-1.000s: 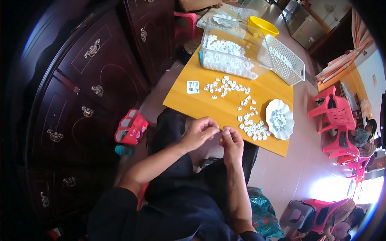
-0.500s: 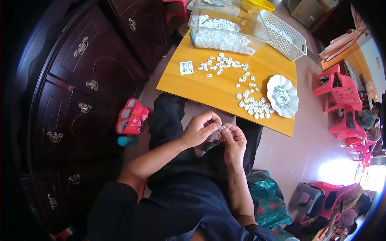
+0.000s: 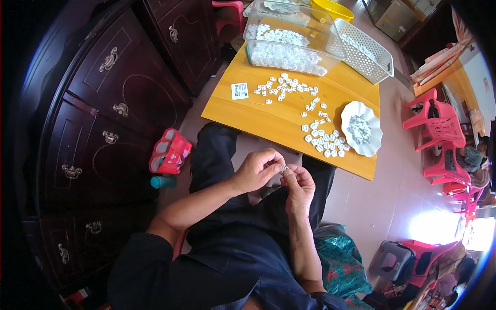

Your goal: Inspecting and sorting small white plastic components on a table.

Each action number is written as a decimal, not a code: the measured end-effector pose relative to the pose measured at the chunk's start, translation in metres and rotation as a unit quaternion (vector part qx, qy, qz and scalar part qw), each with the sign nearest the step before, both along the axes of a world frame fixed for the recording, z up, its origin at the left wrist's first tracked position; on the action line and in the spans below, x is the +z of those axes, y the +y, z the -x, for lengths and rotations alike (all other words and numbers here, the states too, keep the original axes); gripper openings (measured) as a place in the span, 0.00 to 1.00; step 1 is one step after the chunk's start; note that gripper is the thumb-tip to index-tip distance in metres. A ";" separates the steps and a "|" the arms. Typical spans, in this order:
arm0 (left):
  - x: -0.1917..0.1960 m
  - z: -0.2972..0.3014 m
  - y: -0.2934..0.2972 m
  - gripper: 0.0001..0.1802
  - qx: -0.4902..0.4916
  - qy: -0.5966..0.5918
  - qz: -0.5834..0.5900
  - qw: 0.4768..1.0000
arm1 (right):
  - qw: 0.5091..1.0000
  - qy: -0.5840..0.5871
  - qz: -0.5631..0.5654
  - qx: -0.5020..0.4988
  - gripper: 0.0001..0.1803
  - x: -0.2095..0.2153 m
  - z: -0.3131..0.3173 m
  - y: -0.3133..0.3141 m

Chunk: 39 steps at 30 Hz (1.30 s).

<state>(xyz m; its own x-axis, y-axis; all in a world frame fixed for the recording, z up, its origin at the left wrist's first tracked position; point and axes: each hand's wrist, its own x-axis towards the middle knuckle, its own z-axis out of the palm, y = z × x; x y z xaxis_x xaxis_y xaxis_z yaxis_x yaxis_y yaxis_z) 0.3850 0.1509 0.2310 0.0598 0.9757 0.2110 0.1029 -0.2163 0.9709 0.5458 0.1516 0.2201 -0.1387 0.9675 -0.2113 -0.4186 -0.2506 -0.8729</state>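
My left hand (image 3: 257,170) and my right hand (image 3: 298,183) meet over my lap, fingertips pinched together on one small white piece (image 3: 285,168). Just beyond them lies a low yellow wooden table (image 3: 268,119). Several small white pieces (image 3: 324,142) are heaped near its right front, and more white pieces (image 3: 283,87) are scattered at its middle. A white scalloped plate (image 3: 361,128) with small grey bits sits at the right edge. A small white card (image 3: 239,91) lies at the left.
A clear plastic bin (image 3: 287,36) full of white pieces and a white basket (image 3: 363,50) stand at the table's far side. A dark wooden cabinet (image 3: 103,103) is on the left, a red bag (image 3: 169,152) on the floor, red plastic chairs (image 3: 436,132) to the right.
Both hands have stayed together over my lap while the view shifted, so the table and bins sit lower in the picture. The fingers have shifted slightly on the small piece.
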 end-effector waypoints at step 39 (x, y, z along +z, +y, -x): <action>-0.006 0.047 0.232 0.04 0.165 0.443 -0.132 0.871 | 0.996 0.071 0.044 -0.008 0.04 -0.024 -0.019 0.024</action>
<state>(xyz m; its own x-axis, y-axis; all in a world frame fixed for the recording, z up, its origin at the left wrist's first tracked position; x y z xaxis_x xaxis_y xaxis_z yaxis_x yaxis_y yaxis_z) 0.3377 0.3827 0.2247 0.0393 0.8952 0.4440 0.8853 -0.2372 0.3999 0.5649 0.1753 0.1960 -0.1573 0.9486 -0.2747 -0.5407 -0.3155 -0.7798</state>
